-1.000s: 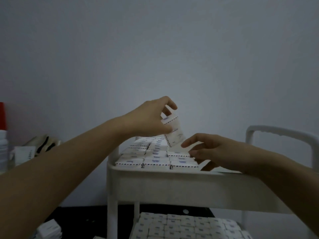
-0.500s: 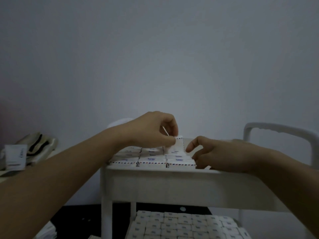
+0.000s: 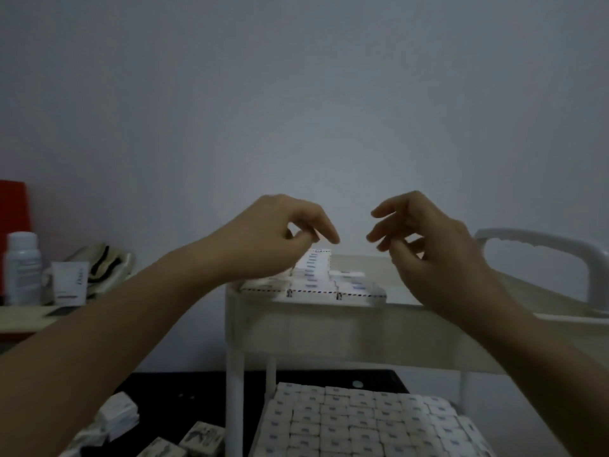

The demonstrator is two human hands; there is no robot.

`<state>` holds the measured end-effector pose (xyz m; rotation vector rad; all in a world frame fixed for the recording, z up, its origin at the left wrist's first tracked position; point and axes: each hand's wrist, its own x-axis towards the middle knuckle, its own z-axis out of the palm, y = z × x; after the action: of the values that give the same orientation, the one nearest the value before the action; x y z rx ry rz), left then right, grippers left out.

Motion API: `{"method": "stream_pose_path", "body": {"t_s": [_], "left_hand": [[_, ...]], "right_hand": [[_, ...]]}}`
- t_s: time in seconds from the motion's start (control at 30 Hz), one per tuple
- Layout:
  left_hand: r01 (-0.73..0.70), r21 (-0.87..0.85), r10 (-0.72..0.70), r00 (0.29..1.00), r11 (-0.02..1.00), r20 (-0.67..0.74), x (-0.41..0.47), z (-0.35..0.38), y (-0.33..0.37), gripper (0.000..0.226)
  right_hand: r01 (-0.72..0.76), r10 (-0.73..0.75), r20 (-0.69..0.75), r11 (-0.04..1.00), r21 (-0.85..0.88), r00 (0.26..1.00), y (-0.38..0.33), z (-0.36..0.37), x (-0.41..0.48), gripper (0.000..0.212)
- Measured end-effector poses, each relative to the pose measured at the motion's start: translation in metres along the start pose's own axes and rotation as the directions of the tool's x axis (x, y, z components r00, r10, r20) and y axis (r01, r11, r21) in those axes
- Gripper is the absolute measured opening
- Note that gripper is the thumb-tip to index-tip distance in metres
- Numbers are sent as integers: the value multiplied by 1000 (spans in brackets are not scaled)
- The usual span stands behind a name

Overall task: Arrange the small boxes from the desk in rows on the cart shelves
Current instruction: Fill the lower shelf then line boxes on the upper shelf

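Dim room: lower-shelf boxes [image 3: 356, 420] packed, top-shelf boxes [image 3: 313, 286] partial, loose boxes [image 3: 118, 413] unshelved. Both empty: left hand [image 3: 273, 239], right hand [image 3: 428, 249] loosely curled

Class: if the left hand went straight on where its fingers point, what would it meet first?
Likely the small boxes on the top shelf, just below the left hand; depth is unclear.

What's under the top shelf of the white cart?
Under the top shelf sit small boxes, packed tightly in rows. They cover whatever lies beneath them, and the nearest rows run off the picture's bottom edge.
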<state>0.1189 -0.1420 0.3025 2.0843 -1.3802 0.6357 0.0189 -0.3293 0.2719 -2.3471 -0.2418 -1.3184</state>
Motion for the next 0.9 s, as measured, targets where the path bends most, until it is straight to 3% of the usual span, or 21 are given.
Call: {"method": "stream_pose_path", "body": {"t_s": [0.13, 0.3, 0.47, 0.67, 0.8, 0.9], "left_hand": [[-33, -61, 15, 959, 998, -284, -66, -24, 1, 33], [243, -135, -278, 865, 961, -417, -177, -24, -65, 27], [653, -77, -586, 613, 753, -529, -329, -17, -139, 41], [846, -31, -644, 380, 532, -663, -455, -9, -166, 33], [891, 11, -615, 322, 454, -720, -490, 7, -173, 34], [912, 43, -637, 318, 408, -702, -500, 10, -187, 33]], "right_hand": [[189, -190, -10, 975, 116, 982, -48, 30, -31, 29], [285, -361, 252, 912, 295, 898, -97, 98, -68, 31], [213, -395, 475, 895, 393, 786, -115, 200, -95, 27], [43, -334, 622, 900, 434, 708, -137, 323, -123, 27], [-40, -313, 706, 899, 435, 635, -166, 385, -136, 28], [-5, -306, 739, 923, 385, 600, -188, 415, -148, 32]]}}
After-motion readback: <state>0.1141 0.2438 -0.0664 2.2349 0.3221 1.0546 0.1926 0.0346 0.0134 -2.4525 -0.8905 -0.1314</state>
